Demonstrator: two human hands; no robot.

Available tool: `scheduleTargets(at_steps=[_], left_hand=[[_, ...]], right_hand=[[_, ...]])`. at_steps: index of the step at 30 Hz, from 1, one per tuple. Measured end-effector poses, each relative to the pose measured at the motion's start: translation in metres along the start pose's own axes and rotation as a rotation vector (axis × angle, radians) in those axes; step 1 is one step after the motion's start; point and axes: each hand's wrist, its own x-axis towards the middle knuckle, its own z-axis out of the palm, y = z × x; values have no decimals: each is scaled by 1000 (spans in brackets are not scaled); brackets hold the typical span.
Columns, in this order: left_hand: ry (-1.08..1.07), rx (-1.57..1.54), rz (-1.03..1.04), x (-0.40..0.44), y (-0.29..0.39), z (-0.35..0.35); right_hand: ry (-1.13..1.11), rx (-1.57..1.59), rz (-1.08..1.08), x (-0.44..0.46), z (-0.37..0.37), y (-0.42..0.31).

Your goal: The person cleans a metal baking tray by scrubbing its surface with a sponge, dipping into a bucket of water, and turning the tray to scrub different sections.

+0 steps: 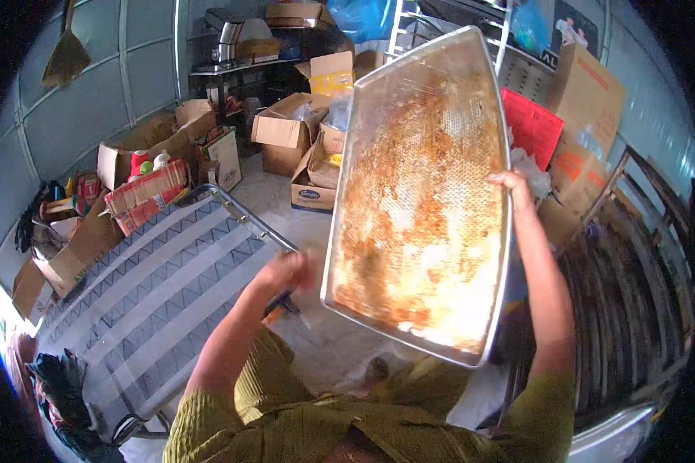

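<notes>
A large metal tray [421, 208] with a perforated, brown-stained surface is held up, tilted, in front of me. The fingers of my right hand [510, 185] are wrapped round its right rim. To the left of the tray, apart from it, is my left hand [288, 270], blurred by motion; whether its fingers hold anything cannot be made out. Near that hand lies the metal edge of a folding cot [170, 285] with a striped, zigzag-patterned surface.
Cardboard boxes [286, 127] stand at the back. A broom [67, 58] hangs at upper left. A red box [531, 127] and a tall carton [588, 92] are behind the tray. Dark slatted racks [618, 309] fill the right side.
</notes>
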Motion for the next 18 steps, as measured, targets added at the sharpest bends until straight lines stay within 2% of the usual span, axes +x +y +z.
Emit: scheduleTargets(at_steps=[2,4,6,7,8,9,10,11,12,14,16,18], left_hand=[[687,-53,9,42,53,22],[787,-256,51,95,40,1],[802,-524,105,150,12,-18],[818,-546,117,149,15,-21],[690,-736,23,144,19,-16],[549,-920,-78,140,16,-12],[554,-933,-82,137,-1,-10],[506,-949,-30,136,-20,-7],[459,-975,11,132,-33,-5],[395,-1122,-88,115,-41,-9],[335,-1106,232,93,-37,2],[665,-1124,391,81,-63,-11]], right_hand=[[-142,-88,-93,1,15,-33],[-225,-88,-112,29,17,-34],[-364,-239,-162,39,41,-54],[-429,-298,-202,57,48,-55],[-451,-309,-201,67,60,-62],[-501,-469,-155,72,70,-74],[-543,-622,-111,77,78,-83],[-574,-650,-253,82,87,-88],[-703,-812,-373,97,94,-99],[-701,-929,-564,106,114,-111],[-707,-1004,-613,123,118,-112],[-687,-1089,-636,137,127,-110]])
